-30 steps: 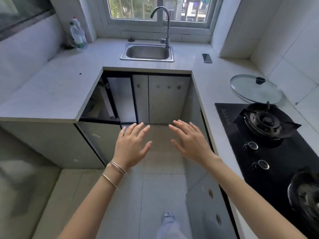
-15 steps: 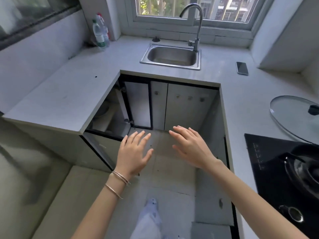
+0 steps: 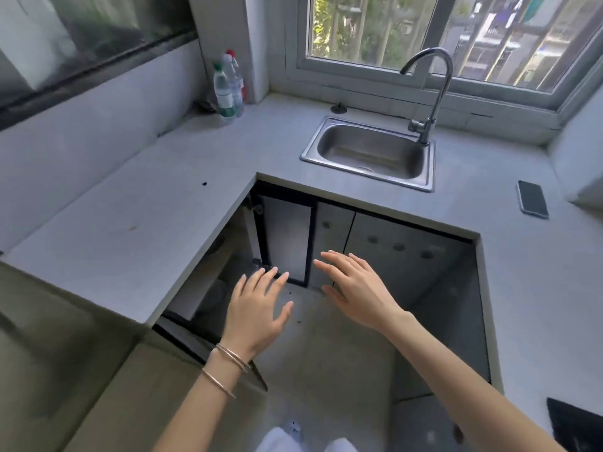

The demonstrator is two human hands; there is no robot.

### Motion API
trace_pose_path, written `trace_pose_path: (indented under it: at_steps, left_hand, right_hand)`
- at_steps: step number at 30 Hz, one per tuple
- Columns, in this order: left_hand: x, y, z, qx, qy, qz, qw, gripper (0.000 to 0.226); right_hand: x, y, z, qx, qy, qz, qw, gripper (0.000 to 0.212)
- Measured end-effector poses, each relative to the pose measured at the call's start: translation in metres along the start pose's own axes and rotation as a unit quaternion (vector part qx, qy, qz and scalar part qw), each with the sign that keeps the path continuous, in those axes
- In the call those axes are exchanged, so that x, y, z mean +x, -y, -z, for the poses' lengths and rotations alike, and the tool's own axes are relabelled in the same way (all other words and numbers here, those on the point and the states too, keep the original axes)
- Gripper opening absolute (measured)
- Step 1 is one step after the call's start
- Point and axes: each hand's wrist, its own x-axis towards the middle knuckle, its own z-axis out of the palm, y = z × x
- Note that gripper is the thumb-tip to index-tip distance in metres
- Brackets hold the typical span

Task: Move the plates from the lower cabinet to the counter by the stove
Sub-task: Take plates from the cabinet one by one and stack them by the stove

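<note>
Cabinet opening [image 3: 218, 285] at 10 o'clock from left hand [image 3: 254, 314]: free way in, low under counter edge [image 3: 195, 249]. Open door [image 3: 287, 243] stands at 12 o'clock; another door [image 3: 195, 342] crowds the wrist at 7.

- The open lower cabinet [image 3: 228, 256] under the pale grey left-hand counter [image 3: 130, 223] is dim inside. A pale round shape [image 3: 213, 293] on its shelf is largely covered by the counter's edge, and whether it is plates cannot be told.
- The black glass stove top [image 3: 577, 422] shows only one corner, cut off by the right and bottom edges.
- The dark glass panel [image 3: 81, 37] at upper left is smeared by blur.
- The labels on the two clear plastic bottles [image 3: 225, 93] are too small to read.
- The white-clad legs [image 3: 284, 442] are cut off by the bottom edge.
</note>
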Motion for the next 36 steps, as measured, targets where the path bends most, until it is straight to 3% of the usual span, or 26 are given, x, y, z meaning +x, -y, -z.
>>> trace_pose_path:
  at_steps: [7, 14, 20, 26, 32, 36]
  left_hand:
    - [0.046, 0.025, -0.019, 0.020, 0.000, 0.074, 0.997, 0.055]
    - [0.110, 0.041, -0.059, 0.039, 0.008, 0.210, 0.977, 0.057]
    - [0.180, 0.046, -0.084, 0.031, -0.025, 0.241, 0.970, 0.055]
    - [0.201, 0.093, -0.164, 0.027, -0.037, 0.292, 0.955, 0.055]
    - [0.198, 0.167, -0.274, 0.049, -0.074, 0.338, 0.937, 0.055]
    - [0.196, 0.227, -0.347, 0.068, -0.101, 0.357, 0.926, 0.055]
  right_hand:
    - [0.087, -0.046, -0.037, 0.037, 0.035, 0.067, 0.996, 0.043]
    - [0.177, -0.107, -0.080, 0.066, 0.078, 0.176, 0.979, 0.045]
    - [0.237, -0.154, -0.132, 0.084, 0.132, 0.232, 0.960, 0.046]
    - [0.268, -0.162, -0.238, 0.139, 0.127, 0.231, 0.955, 0.043]
    - [0.273, -0.163, -0.382, 0.224, 0.091, 0.188, 0.952, 0.040]
    - [0.294, -0.164, -0.482, 0.267, 0.071, 0.211, 0.938, 0.039]
